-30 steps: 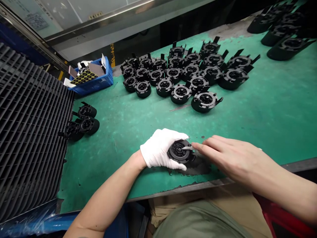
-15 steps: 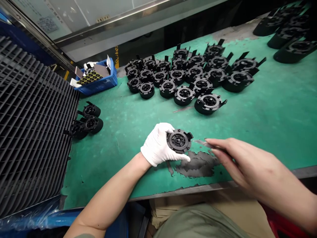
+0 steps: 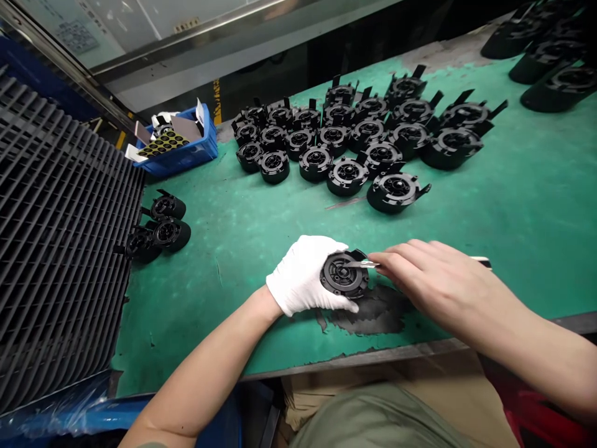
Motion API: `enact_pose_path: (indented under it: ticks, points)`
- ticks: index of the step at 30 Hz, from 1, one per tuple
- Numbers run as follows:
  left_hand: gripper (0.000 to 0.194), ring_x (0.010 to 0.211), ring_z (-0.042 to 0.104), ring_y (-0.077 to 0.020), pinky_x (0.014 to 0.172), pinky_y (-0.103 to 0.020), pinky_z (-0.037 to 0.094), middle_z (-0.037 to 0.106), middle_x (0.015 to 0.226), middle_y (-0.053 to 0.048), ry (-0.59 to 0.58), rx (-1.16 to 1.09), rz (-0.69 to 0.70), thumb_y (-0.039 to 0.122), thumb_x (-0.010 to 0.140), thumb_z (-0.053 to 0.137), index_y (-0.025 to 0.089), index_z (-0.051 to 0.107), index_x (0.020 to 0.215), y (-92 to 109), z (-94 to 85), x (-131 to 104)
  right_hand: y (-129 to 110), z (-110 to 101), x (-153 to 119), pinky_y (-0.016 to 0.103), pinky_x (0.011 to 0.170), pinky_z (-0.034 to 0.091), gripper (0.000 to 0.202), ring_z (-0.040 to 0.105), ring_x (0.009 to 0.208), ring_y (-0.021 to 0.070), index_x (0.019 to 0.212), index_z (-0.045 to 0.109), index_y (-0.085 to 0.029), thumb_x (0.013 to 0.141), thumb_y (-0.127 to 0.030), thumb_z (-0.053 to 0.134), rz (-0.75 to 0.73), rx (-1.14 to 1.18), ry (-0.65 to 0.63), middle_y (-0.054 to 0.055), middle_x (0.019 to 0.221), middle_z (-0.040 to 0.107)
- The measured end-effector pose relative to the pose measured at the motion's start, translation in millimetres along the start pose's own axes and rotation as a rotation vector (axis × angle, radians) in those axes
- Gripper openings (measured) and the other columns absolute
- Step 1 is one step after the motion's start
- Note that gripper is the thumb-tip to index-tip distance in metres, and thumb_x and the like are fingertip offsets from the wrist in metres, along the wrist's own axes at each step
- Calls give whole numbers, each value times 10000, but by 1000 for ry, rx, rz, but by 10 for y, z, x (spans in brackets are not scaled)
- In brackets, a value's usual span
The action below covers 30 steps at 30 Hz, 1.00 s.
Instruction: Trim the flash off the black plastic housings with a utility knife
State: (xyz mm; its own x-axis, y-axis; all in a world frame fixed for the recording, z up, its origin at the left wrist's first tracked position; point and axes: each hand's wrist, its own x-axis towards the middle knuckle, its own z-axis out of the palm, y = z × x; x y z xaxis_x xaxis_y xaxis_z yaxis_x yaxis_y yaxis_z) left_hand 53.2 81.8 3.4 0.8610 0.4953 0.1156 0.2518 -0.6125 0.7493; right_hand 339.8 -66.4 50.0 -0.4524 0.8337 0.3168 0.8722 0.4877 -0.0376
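My gloved left hand curls around a round black part; my bare right hand pinches a slim blade over its ribbed face.

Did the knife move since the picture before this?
Yes. The knife moved left compared with the dark patch; it now reaches over the held round part.

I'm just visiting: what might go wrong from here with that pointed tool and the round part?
The thin pointed tool in the bare right hand might slip and nick the gloved left hand, which grips the black round part close by.

The tool's tip is at or just over the part's face, so a slip could also scratch it.
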Motion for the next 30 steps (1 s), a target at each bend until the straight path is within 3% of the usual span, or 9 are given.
enact_pose_path:
  ticks: [6, 13, 23, 30]
  points:
    - [913, 1062, 929, -391, 1057, -509, 715, 929, 1118, -104, 15, -88, 59, 1000, 774, 1101, 234, 902, 1229, 35, -31, 36, 23, -4, 14, 419, 880, 460, 353, 715, 968, 278, 1452, 810, -214, 1229, -106, 558, -18, 46, -12, 92, 1133, 834]
    - [977, 1083, 947, -413, 1032, -508, 733, 945, 1139, -129, 66, -79, 62, 1051, 732, 1087, 226, 894, 1220, -18, 22, 19, -54, -83, 23, 404, 864, 477, 339, 665, 906, 258, 1421, 759, -182, 1219, -57, 519, -60, -32, 28, 64, 1042, 747]
    - [1003, 1158, 966, -441, 1152, -573, 753, 971, 1201, -136, 58, -60, 29, 1019, 701, 1132, 234, 894, 1277, -18, 36, 4, -243, -181, -19, 430, 866, 525, 440, 708, 908, 280, 1367, 798, -103, 1108, 74, 490, -82, -162, -17, 100, 1039, 781]
    - [951, 1113, 953, -425, 1058, -551, 751, 949, 1158, -116, 52, -19, 26, 1040, 694, 1118, 258, 882, 1182, -12, 48, 11, -453, -201, -78, 450, 859, 552, 440, 723, 927, 299, 1378, 788, -76, 1092, 95, 501, -46, -255, -13, 128, 1051, 802]
